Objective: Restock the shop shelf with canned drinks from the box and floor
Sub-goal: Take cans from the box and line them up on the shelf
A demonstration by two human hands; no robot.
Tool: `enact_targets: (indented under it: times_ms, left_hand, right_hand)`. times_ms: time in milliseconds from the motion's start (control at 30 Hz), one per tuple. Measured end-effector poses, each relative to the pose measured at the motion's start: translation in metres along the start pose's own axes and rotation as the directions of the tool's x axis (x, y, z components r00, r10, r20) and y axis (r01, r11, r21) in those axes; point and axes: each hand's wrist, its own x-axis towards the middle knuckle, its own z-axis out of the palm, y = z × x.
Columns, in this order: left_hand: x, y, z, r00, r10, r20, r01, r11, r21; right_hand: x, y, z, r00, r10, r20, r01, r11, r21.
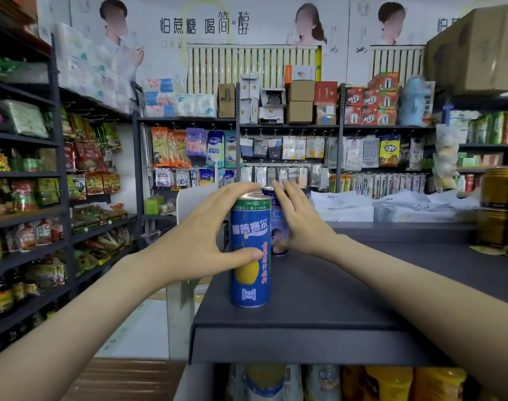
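A tall blue can with a green band and a yellow fruit picture (250,273) stands upright near the left front of the dark top shelf (348,299). My left hand (206,235) grips it, thumb across the front, fingers curved over the top rim. Right behind it stands a second blue and white can (277,224), mostly hidden. My right hand (300,224) lies flat against that can's right side with straight fingers. More cans (385,383) show on the shelf level below.
Gold cans (500,206) are stacked at the shelf's right end. White packs (391,206) lie behind the shelf. Snack racks (30,212) line the left aisle, and hanging goods (276,157) and boxes fill the back wall. A wooden surface (125,377) is at bottom left.
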Motion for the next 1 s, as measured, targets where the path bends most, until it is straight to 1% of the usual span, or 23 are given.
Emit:
enact_targets:
  times_ms: [100,233,300,367,400,467,533,600,700,767,833,900,933,1000]
  left_hand:
    - [-0.007,0.008,0.001,1.000,-0.018,-0.016,0.020,0.995,0.098]
    - [-0.023,0.029,0.002,0.993,-0.091,-0.078,0.104,0.978,0.181]
    - [-0.036,0.046,0.000,0.986,-0.117,-0.118,0.139,0.969,0.204]
    - [-0.052,0.068,-0.002,0.979,-0.128,-0.158,0.161,0.962,0.219]
    - [-0.062,0.081,-0.002,0.974,-0.130,-0.184,0.171,0.959,0.228]
    - [-0.085,0.109,0.000,0.962,-0.133,-0.236,0.192,0.950,0.246]
    - [-0.113,0.137,0.004,0.952,-0.125,-0.279,0.198,0.947,0.253]
    - [-0.146,0.164,0.011,0.947,-0.115,-0.301,0.199,0.943,0.267]
    - [-0.204,0.198,0.023,0.959,-0.102,-0.266,0.184,0.934,0.307]
    - [-0.246,0.212,0.032,0.967,-0.141,-0.214,0.207,0.920,0.332]
    - [-0.291,0.219,0.041,0.961,-0.220,-0.169,0.264,0.911,0.317]
    - [-0.337,0.221,0.047,0.945,-0.296,-0.142,0.324,0.908,0.265]
    - [-0.361,0.219,0.048,0.929,-0.346,-0.134,0.369,0.898,0.239]
    - [-0.407,0.211,0.049,0.875,-0.472,-0.107,0.483,0.848,0.219]
  right_hand:
    - [-0.016,-0.006,-0.014,0.999,0.051,0.019,-0.051,0.999,0.014]
    - [-0.052,-0.023,-0.053,0.994,0.107,0.036,-0.108,0.994,0.022]
    - [-0.079,-0.038,-0.076,0.989,0.143,0.031,-0.145,0.983,0.111]
    - [-0.110,-0.055,-0.099,0.985,0.174,-0.010,-0.166,0.955,0.244]
    - [-0.126,-0.066,-0.109,0.982,0.186,-0.037,-0.167,0.940,0.296]
    - [-0.162,-0.089,-0.126,0.979,0.183,-0.094,-0.140,0.928,0.346]
    - [-0.198,-0.117,-0.138,0.980,0.144,-0.138,-0.083,0.923,0.375]
    - [-0.232,-0.148,-0.147,0.984,0.098,-0.150,-0.030,0.914,0.404]
    - [-0.278,-0.195,-0.151,0.990,0.039,-0.134,0.026,0.892,0.451]
    - [-0.304,-0.226,-0.147,0.997,0.026,-0.075,0.016,0.863,0.505]
    - [-0.325,-0.257,-0.136,1.000,0.003,-0.006,0.001,0.843,0.538]
    - [-0.342,-0.286,-0.121,0.998,-0.026,0.055,-0.010,0.824,0.567]
    - [-0.350,-0.301,-0.111,0.996,-0.043,0.079,-0.011,0.809,0.588]
    - [-0.366,-0.333,-0.088,0.989,-0.064,0.131,-0.033,0.778,0.627]
